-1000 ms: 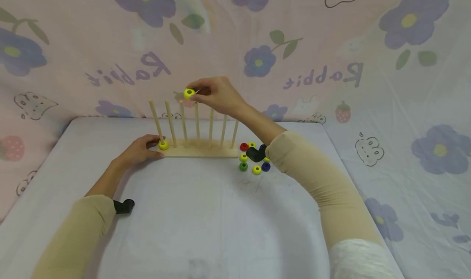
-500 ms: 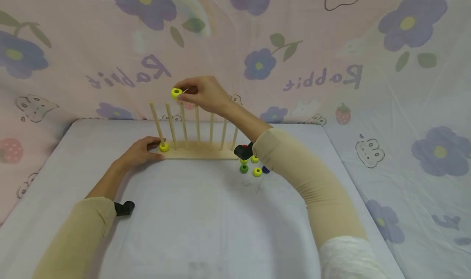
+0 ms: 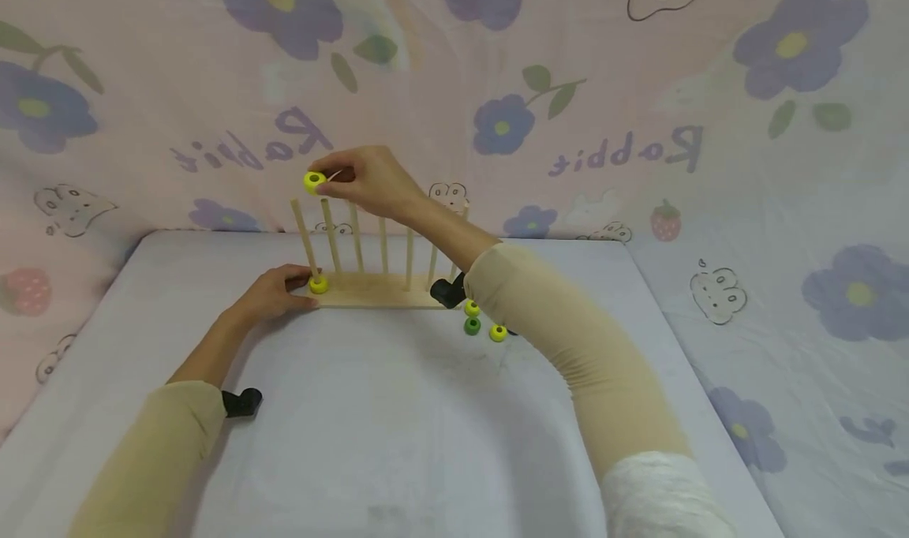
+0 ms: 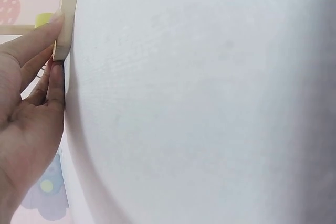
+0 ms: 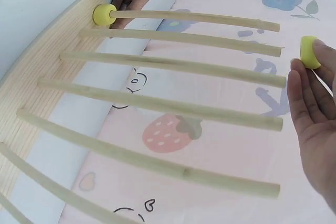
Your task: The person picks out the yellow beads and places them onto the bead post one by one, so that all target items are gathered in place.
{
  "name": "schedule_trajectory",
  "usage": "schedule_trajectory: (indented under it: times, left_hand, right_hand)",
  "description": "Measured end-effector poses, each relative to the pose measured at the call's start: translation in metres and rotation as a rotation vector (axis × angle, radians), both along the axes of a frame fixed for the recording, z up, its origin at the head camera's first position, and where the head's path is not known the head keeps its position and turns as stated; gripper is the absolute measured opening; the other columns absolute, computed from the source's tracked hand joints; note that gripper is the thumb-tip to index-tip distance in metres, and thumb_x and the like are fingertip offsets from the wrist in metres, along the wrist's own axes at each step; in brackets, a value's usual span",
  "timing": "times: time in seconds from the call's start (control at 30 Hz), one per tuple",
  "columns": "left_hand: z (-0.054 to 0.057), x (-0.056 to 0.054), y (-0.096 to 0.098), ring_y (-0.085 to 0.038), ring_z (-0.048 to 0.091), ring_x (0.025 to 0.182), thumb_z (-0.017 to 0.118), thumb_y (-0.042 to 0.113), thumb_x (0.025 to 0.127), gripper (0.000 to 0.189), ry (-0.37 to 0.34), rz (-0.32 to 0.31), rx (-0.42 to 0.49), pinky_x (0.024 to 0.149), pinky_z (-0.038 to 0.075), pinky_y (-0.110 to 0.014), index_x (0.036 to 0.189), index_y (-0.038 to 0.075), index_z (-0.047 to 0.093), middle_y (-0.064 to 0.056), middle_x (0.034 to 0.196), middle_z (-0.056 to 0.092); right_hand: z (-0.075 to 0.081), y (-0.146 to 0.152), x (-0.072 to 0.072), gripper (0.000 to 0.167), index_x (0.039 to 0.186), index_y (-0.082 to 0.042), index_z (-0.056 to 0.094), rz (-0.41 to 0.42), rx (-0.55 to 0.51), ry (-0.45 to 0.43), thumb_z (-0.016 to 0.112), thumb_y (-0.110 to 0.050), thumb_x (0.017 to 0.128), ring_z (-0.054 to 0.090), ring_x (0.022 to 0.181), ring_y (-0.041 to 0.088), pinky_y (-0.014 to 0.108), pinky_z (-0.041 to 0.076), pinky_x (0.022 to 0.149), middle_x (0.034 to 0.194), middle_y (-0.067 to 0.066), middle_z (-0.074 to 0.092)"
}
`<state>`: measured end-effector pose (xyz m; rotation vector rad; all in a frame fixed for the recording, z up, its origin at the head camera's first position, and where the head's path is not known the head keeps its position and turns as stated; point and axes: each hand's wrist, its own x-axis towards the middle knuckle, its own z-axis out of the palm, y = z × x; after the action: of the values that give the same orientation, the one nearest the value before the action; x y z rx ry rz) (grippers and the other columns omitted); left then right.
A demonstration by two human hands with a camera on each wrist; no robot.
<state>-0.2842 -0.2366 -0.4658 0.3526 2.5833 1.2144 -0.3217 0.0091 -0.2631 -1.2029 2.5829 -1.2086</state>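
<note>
A wooden rack (image 3: 376,292) with a row of upright pegs stands at the back of the table. One yellow bead (image 3: 319,286) sits at the foot of its leftmost peg. My left hand (image 3: 270,293) grips the left end of the base, the thumb on the front edge (image 4: 59,18) and the other fingers partly hidden behind. Above the peg tops, my right hand (image 3: 372,181) pinches another yellow bead (image 3: 309,184) between thumb and fingers. In the right wrist view this held bead (image 5: 308,53) is apart from the peg ends, nearest the first two pegs.
Loose beads lie right of the rack, among them a green bead (image 3: 472,327) and a yellow bead (image 3: 499,334); my right sleeve (image 3: 554,317) hides others. A printed cloth (image 3: 454,65) hangs behind the white table (image 3: 398,435).
My right hand has moved left above the pegs with the yellow bead, from over the middle pegs to near the leftmost ones. The left hand still holds the rack's end.
</note>
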Motion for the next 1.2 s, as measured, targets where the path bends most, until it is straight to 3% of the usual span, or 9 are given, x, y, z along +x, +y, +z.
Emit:
schedule_trajectory:
  times: [0.33, 0.87, 1.2]
  left_hand:
    - [-0.001, 0.0, -0.002, -0.042, 0.041, 0.137, 0.078, 0.015, 0.087, 0.072, -0.004, -0.016, 0.047, 0.115, 0.034, -0.05, 0.143, -0.011, 0.041, -0.029, 0.147, 0.041]
    - [-0.001, 0.0, -0.003, -0.043, 0.04, 0.137, 0.078, 0.017, 0.087, 0.074, -0.015, 0.006, 0.017, 0.115, 0.031, -0.053, 0.144, -0.01, 0.04, -0.029, 0.147, 0.042]
    - [-0.001, 0.0, -0.003, -0.043, 0.039, 0.138, 0.076, 0.012, 0.088, 0.072, -0.021, -0.004, 0.031, 0.116, 0.031, -0.051, 0.145, -0.011, 0.038, -0.029, 0.148, 0.04]
  right_hand:
    - [0.001, -0.018, 0.002, 0.035, 0.126, -0.008, 0.068, 0.005, 0.073, 0.018, 0.071, -0.019, 0.094, 0.066, 0.094, 0.0, 0.013, 0.051, 0.083, 0.113, 0.0, 0.072]
    - [-0.001, -0.033, 0.002, 0.035, 0.129, -0.009, 0.067, 0.005, 0.139, 0.039, 0.068, -0.022, 0.096, 0.066, 0.095, 0.0, 0.011, 0.049, 0.083, 0.113, -0.001, 0.073]
    - [-0.006, -0.035, -0.002, 0.032, 0.125, -0.012, 0.07, 0.0, 0.191, -0.004, 0.069, -0.023, 0.095, 0.065, 0.096, 0.0, 0.011, 0.049, 0.082, 0.113, -0.004, 0.073]
